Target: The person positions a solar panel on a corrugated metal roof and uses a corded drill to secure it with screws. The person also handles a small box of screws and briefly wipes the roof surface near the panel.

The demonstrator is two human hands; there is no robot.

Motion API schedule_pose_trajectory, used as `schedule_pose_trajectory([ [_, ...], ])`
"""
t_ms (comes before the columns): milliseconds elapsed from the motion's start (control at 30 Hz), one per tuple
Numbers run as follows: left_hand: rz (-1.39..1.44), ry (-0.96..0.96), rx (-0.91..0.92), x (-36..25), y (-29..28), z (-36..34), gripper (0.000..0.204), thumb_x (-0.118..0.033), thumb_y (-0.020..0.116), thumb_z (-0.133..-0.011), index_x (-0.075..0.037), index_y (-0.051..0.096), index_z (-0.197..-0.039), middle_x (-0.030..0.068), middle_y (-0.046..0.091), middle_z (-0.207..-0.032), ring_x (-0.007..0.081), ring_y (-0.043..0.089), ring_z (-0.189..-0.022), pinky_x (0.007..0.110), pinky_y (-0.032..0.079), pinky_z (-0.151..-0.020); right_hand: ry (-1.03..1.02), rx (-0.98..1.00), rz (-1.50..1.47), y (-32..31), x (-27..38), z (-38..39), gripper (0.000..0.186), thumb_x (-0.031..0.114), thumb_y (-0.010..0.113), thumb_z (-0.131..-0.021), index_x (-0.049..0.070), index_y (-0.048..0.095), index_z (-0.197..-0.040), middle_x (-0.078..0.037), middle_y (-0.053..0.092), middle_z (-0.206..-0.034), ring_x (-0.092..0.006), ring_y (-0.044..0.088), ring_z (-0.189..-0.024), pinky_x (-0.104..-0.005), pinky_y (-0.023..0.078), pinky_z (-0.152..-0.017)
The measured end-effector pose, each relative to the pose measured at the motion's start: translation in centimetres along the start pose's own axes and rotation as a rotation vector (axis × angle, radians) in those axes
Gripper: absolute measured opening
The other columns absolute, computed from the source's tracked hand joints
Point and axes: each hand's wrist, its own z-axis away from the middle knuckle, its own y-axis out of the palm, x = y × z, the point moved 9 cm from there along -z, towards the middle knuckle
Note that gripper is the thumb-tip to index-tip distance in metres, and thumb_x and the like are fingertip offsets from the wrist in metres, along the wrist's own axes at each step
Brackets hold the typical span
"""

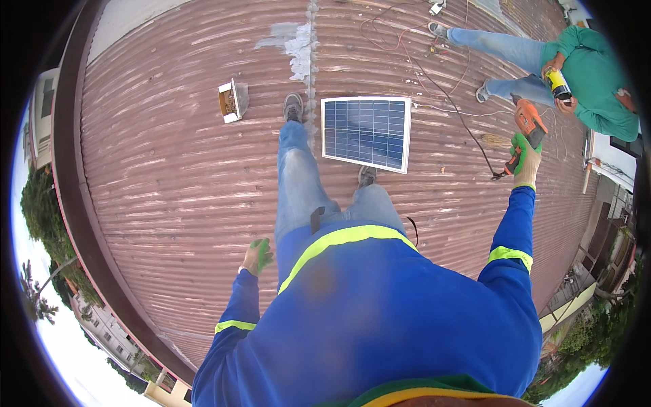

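My right hand, in a green and pale work glove, grips the handle of an orange and black power drill at the right. A dark cord leads from the bottom of its handle across the roof. My left hand, gloved alike, hangs low at my left side with its fingers loosely apart and nothing in them. In front of my feet lies a solar panel with a pale frame and blue cells. One shoe is at its near edge, the other beyond its left side.
Brown corrugated roofing spreads around me, its edge trim at the left. An open box of small items lies ahead left. At the right, a person in green holds a yellow and black object. Thin cables trail behind the panel.
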Motion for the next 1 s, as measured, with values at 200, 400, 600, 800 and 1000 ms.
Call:
schedule_pose_trajectory([
  [200, -0.016, 0.108, 0.15, 2.9, 0.0, 0.5, 0.058, -0.035, 0.072, -0.1, -0.008, 0.05, -0.147, 0.0099, 0.063, -0.119, 0.0249, 0.067, -0.094, 0.039, 0.061, -0.077, 0.169, 0.036, -0.265, -8.1, -14.0, 3.2, 0.03, 0.007, 0.078, -0.091, 0.003, 0.065, -0.118, -0.009, 0.071, -0.086, -0.0189, 0.071, -0.072, -0.0314, 0.054, -0.057],
  [400, -0.077, 0.303, -0.016, -4.7, -1.5, 2.4, 0.067, -0.038, 0.073, -0.101, -0.005, 0.045, -0.153, 0.0106, 0.065, -0.125, 0.0246, 0.069, -0.098, 0.04, 0.06, -0.079, 0.331, -0.108, -0.632, -10.2, -24.9, 6.3, 0.024, 0.007, 0.076, -0.093, 0.001, 0.066, -0.115, -0.01, 0.069, -0.093, -0.0224, 0.071, -0.073, -0.0348, 0.059, -0.06],
  [600, -0.055, 0.453, -0.116, -8.5, -0.8, 7.7, 0.062, -0.036, 0.07, -0.103, -0.005, 0.046, -0.152, 0.0068, 0.066, -0.118, 0.0209, 0.069, -0.096, 0.035, 0.06, -0.078, 0.375, -0.183, -0.69, -11.1, -32.4, 9.7, 0.019, 0.002, 0.073, -0.089, -0.004, 0.063, -0.105, -0.011, 0.063, -0.075, -0.0244, 0.063, -0.059, -0.0356, 0.05, -0.051],
  [800, -0.333, 0.389, -0.103, -6.2, 2.8, 8.3, 0.062, -0.036, 0.071, -0.102, -0.004, 0.048, -0.151, 0.01, 0.067, -0.128, 0.0234, 0.069, -0.103, 0.037, 0.061, -0.081, 0.638, -0.201, -0.652, -11.2, -41.9, 14.0, 0.026, 0.008, 0.074, -0.093, 0.0, 0.065, -0.116, -0.011, 0.065, -0.094, -0.0276, 0.069, -0.081, -0.0376, 0.06, -0.067],
  [1000, -0.463, 0.432, -0.059, -6.3, 5.0, 7.8, 0.054, -0.028, 0.066, -0.106, -0.004, 0.049, -0.151, 0.0137, 0.065, -0.137, 0.0277, 0.069, -0.116, 0.041, 0.062, -0.091, 0.757, -0.169, -0.719, -10.0, -46.4, 19.2, 0.023, 0.009, 0.074, -0.093, 0.004, 0.063, -0.112, -0.01, 0.065, -0.091, -0.0258, 0.067, -0.077, -0.0381, 0.06, -0.068],
])
